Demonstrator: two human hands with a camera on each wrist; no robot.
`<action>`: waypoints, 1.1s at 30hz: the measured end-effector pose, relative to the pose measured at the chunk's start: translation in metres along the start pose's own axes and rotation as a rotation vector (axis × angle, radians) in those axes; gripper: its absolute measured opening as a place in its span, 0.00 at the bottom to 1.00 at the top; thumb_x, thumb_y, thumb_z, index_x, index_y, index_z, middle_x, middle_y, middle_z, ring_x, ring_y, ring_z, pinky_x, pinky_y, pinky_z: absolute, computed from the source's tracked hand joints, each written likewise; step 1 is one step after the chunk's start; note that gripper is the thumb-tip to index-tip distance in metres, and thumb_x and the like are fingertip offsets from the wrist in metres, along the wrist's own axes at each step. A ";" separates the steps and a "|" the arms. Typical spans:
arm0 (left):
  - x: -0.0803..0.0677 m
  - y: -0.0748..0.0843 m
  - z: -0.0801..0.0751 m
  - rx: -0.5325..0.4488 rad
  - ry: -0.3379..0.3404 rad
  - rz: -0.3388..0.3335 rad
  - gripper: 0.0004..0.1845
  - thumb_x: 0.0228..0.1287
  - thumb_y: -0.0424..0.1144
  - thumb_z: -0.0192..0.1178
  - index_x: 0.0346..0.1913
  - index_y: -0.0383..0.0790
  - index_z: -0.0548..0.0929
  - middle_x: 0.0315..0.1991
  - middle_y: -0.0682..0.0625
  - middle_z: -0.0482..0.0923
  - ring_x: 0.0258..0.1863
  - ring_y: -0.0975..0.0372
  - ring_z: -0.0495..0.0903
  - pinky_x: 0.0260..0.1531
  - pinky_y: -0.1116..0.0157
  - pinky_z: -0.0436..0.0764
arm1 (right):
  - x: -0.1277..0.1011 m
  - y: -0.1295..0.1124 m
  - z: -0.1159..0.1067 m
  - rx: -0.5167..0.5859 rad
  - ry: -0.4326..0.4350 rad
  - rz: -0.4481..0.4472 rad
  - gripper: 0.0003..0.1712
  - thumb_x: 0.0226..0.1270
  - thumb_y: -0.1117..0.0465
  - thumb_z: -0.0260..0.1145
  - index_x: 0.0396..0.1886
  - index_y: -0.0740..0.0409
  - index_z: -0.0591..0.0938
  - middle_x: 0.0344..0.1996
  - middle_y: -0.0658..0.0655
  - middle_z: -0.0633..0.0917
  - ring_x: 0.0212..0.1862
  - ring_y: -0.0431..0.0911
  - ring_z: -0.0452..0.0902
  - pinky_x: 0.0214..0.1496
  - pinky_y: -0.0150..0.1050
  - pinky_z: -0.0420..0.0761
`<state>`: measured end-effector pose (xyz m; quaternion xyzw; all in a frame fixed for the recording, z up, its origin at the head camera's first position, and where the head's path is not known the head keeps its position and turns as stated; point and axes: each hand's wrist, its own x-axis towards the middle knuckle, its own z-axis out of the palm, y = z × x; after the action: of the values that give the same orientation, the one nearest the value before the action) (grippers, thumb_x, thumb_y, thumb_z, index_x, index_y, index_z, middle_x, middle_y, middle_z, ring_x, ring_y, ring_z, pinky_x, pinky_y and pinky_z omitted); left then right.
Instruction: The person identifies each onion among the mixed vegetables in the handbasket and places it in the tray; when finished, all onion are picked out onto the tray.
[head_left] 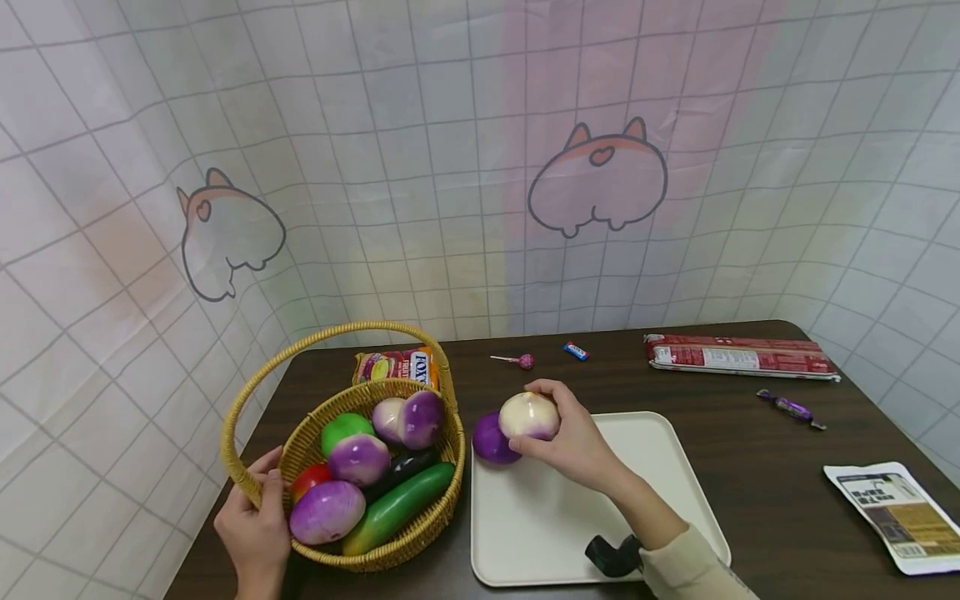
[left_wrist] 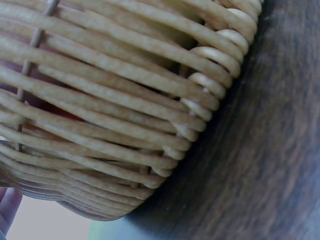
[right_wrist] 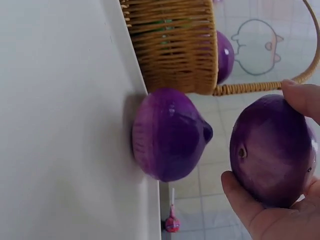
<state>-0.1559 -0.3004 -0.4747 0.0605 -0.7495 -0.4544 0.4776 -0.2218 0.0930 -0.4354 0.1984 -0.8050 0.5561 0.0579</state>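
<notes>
Our right hand (head_left: 573,446) curls its fingers and thumb round a purple-and-white onion (head_left: 529,415), holding it just above the near-left corner of the cream tray (head_left: 645,467). Just left of that hand — touching its fingers, as far as we can tell — a second purple onion (head_left: 491,439) sits on the tray's edge. Our left hand (head_left: 255,525) grips the rim of the wicker basket (head_left: 420,533) at its near-left side. Just right of that hand, inside the basket, lie more onions, a green cucumber (head_left: 397,504) and a red tomato (head_left: 309,479).
</notes>
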 end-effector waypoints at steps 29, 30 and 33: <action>0.001 0.029 0.001 -0.003 0.000 -0.013 0.10 0.62 0.22 0.58 0.23 0.23 0.80 0.41 0.33 0.84 0.28 0.72 0.80 0.34 0.80 0.72 | 0.005 0.047 -0.043 -0.058 -0.058 0.055 0.46 0.49 0.58 0.80 0.68 0.54 0.68 0.64 0.59 0.74 0.56 0.52 0.75 0.55 0.45 0.75; 0.000 0.028 0.001 -0.002 0.000 -0.013 0.10 0.62 0.22 0.58 0.23 0.23 0.80 0.41 0.33 0.84 0.27 0.72 0.80 0.34 0.80 0.72 | 0.005 0.048 -0.044 -0.055 -0.072 0.058 0.46 0.49 0.58 0.80 0.68 0.54 0.68 0.64 0.59 0.74 0.55 0.52 0.75 0.55 0.45 0.75; 0.000 0.030 0.000 -0.005 -0.001 -0.009 0.09 0.62 0.22 0.58 0.24 0.22 0.80 0.40 0.32 0.84 0.27 0.73 0.80 0.34 0.80 0.72 | 0.005 0.051 -0.046 -0.066 -0.107 0.059 0.46 0.49 0.57 0.80 0.68 0.56 0.69 0.64 0.60 0.74 0.55 0.52 0.75 0.55 0.47 0.74</action>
<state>-0.1459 -0.2830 -0.4525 0.0622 -0.7483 -0.4584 0.4755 -0.2518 0.1499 -0.4611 0.2021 -0.8304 0.5193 0.0050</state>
